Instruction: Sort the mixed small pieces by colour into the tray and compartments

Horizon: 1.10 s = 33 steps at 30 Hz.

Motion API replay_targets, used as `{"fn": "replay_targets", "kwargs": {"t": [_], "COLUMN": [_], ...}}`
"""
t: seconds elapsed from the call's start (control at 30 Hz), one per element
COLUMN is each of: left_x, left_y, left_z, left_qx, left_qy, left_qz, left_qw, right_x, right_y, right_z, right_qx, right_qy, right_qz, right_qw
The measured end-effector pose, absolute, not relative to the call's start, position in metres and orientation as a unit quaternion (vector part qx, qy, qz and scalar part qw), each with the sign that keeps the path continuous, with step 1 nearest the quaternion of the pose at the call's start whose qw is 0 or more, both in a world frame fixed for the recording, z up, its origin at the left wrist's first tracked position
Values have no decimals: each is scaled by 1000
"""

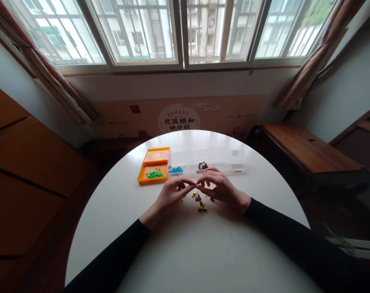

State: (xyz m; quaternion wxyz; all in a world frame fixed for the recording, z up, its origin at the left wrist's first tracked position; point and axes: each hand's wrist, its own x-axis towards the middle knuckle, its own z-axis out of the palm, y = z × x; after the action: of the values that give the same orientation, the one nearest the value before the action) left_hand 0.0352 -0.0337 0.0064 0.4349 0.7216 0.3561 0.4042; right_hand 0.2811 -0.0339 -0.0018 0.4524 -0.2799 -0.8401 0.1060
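My left hand [176,193] and my right hand [217,185] meet fingertip to fingertip over the table. Both are closed in a pinch on a tiny dark piece [196,186], mostly covered by the fingers; its exact kind is too small to tell. Just below lie several loose yellow and dark brown pieces [202,204], some of them touching. Beyond my right hand, more dark brown pieces [202,165] sit in one section of a clear plastic compartment box [223,167] with raised lids. Blue pieces [176,169] fill the section at its left end.
Left of the clear box stands an open orange box [140,178] holding green pieces [155,174]. Everything rests on a round white table [117,228]. A wooden bench [309,150] is to the right, and barred windows [142,36] line the back wall.
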Motion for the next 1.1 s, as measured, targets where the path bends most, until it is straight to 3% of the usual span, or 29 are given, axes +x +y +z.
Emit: {"fn": "replay_targets", "kwargs": {"t": [0.3,0.5,0.6,1.1], "left_x": [35,29,24,24], "left_y": [-34,-35,-34,-36], "left_z": [8,13,12,11], "left_qx": [745,837,871,905], "left_qy": [358,351,338,294], "left_qz": [401,387,343,297], "left_qw": [396,163,97,80], "right_x": [281,283,286,289], "right_y": [-31,-33,-33,-31], "right_z": [-5,-2,-1,-7], "right_qx": [-274,-326,-343,-348], "right_qy": [-837,-805,-786,-764], "right_qz": [110,113,128,147], "right_qw": [461,482,498,523]}}
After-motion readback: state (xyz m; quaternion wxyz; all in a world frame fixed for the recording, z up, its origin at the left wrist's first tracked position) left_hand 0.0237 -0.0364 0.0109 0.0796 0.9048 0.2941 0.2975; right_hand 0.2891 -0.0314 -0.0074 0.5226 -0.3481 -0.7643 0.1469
